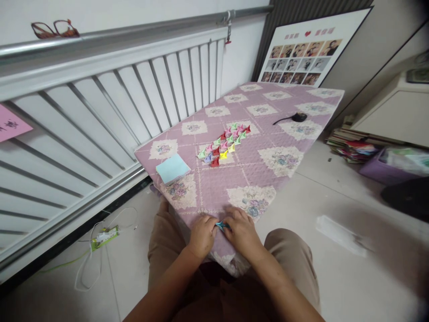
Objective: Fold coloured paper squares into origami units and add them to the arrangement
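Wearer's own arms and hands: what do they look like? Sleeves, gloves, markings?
Left hand and right hand are ungloved. Left forearm and right forearm are bare, no sleeves in view. No watch, bracelet or cable visible.

The right hand [241, 230] partly hides folded blue paper [220, 225].

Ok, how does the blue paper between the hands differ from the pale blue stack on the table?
The blue paper is folded and small; the pale blue stack is flat and larger. The left hand and right hand hold the blue paper, while the pale blue stack lies untouched on the tablecloth. The blue paper looks deeper in colour than the pale blue stack's top. Both are bluish.
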`<control>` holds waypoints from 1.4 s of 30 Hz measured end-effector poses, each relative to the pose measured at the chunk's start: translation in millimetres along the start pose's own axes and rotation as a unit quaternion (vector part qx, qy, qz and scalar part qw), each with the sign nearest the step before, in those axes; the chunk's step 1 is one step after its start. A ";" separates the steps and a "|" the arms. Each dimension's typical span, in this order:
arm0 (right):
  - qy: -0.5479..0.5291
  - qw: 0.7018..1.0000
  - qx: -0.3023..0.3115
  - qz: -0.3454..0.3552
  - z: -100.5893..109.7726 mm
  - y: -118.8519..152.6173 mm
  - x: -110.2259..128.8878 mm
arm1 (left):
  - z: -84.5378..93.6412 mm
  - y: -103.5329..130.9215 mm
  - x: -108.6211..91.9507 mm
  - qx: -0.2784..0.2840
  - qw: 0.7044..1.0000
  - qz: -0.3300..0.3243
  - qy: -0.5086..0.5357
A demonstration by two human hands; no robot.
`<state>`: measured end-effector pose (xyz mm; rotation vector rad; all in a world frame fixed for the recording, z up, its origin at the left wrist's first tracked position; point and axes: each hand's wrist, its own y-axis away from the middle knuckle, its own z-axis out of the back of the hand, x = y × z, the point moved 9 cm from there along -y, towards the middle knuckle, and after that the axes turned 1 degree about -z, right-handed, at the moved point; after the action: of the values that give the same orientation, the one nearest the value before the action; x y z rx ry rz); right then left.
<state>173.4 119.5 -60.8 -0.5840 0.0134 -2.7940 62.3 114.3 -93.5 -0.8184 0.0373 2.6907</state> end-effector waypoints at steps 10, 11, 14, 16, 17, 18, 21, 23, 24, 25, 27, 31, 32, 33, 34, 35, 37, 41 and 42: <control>0.091 0.988 0.103 -0.068 -14.1 -9.3 9.5 | -4.4 3.0 5.3 -0.003 1.000 0.005 0.012; 0.092 0.988 0.099 -0.068 -14.4 -9.8 9.7 | -3.6 3.3 5.5 -0.006 1.000 0.007 0.009; 0.089 0.989 0.096 -0.064 -15.4 -10.6 10.3 | -1.9 3.6 4.4 -0.010 1.000 0.008 -0.002; 0.084 0.989 0.107 -0.066 -15.9 -9.9 9.9 | -1.6 3.4 2.9 -0.010 1.000 0.004 -0.006; 0.079 0.988 0.111 -0.068 -15.4 -9.0 9.3 | -1.4 3.4 2.4 -0.011 1.000 0.003 -0.007; 0.074 0.989 0.111 -0.069 -14.0 -7.9 8.4 | -0.9 3.3 2.2 -0.013 1.000 0.003 -0.005; 0.046 0.993 0.080 -0.068 -4.6 -3.9 2.3 | 0.6 3.8 1.9 -0.017 1.000 0.003 0.005; 0.017 0.996 0.047 -0.070 2.9 -1.1 -7.7 | 1.2 4.5 1.3 -0.017 1.000 0.003 0.013; -0.001 0.997 0.034 -0.071 5.7 0.2 -14.1 | 1.6 4.9 1.2 -0.017 1.000 0.004 0.018; -0.016 0.997 0.020 -0.073 8.5 1.3 -21.4 | 1.9 5.4 1.3 -0.017 1.000 0.007 0.021; -0.031 0.997 0.003 -0.071 11.3 3.3 -33.9 | 1.8 6.1 2.4 -0.018 0.999 0.014 0.027; -0.033 0.997 0.011 -0.062 6.2 7.6 -43.4 | 1.0 6.0 4.2 -0.020 0.999 0.019 0.036; -0.033 0.997 0.013 -0.062 4.4 8.7 -42.7 | 0.7 5.6 4.2 -0.019 0.999 0.018 0.037; -0.032 0.997 0.016 -0.063 2.3 9.8 -41.1 | 0.6 5.0 4.3 -0.016 0.999 0.018 0.036; -0.032 0.997 0.019 -0.065 0.1 10.7 -39.1 | 0.6 4.4 4.2 -0.013 0.999 0.018 0.034; -0.031 0.997 0.021 -0.067 -2.0 11.3 -37.3 | 0.6 3.8 3.8 -0.009 0.999 0.017 0.032; -0.030 0.997 0.020 -0.070 -5.3 11.8 -35.2 | 1.3 2.5 2.3 -0.002 1.000 0.015 0.027; -0.053 0.997 -0.009 -0.055 -7.8 11.0 -38.2 | 3.0 0.7 -0.1 0.004 1.000 0.014 0.021; -0.067 0.996 -0.024 -0.048 -6.8 11.1 -40.0 | 3.1 0.4 -0.1 0.006 1.000 0.016 0.020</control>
<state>208.8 119.7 -83.4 -0.8021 0.0271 -2.8471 60.6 114.3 -90.9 -0.8744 0.0764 2.7020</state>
